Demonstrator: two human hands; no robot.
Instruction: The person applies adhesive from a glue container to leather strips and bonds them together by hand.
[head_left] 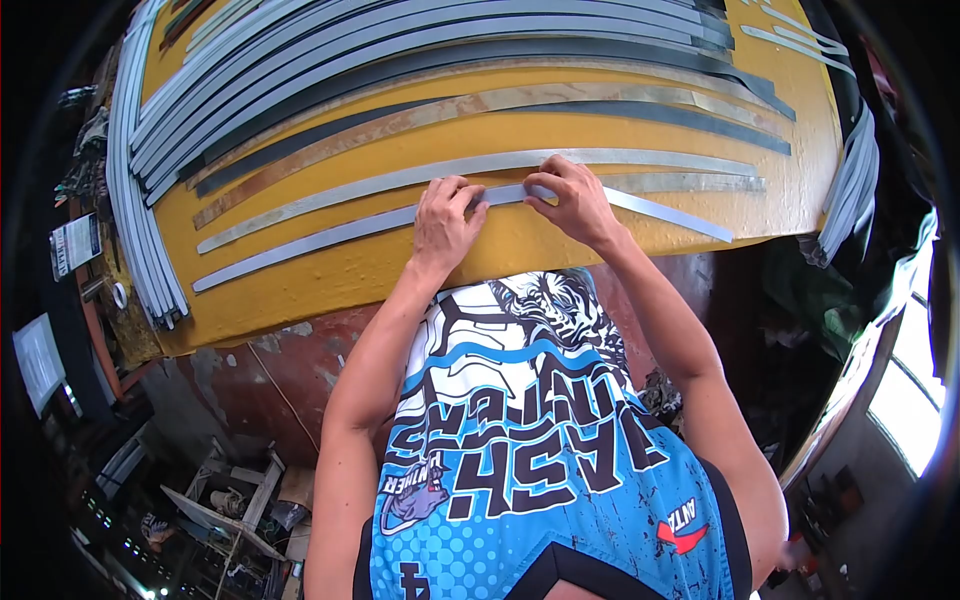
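Observation:
A long, narrow light-grey strip [330, 237] lies across the near part of the yellow table. My left hand [448, 222] is closed, its thumb and fingers pinching the strip near its middle. Just to the right, my right hand [574, 199] grips the same strip between thumb and bent fingers. Beyond my right hand the strip slants down toward the table's front edge. Its material cannot be made out. Behind it lies a silvery strip [370, 189], and a duller metal-looking strip [690, 183] shows to the right, partly hidden by my right hand.
Brown-stained strips [400, 125] and many grey and dark strips [400, 62] cover the far side of the yellow table [270, 305]. Bundled grey strips hang over the left [135, 220] and right [852, 190] edges. A wooden frame [235, 505] stands low at left.

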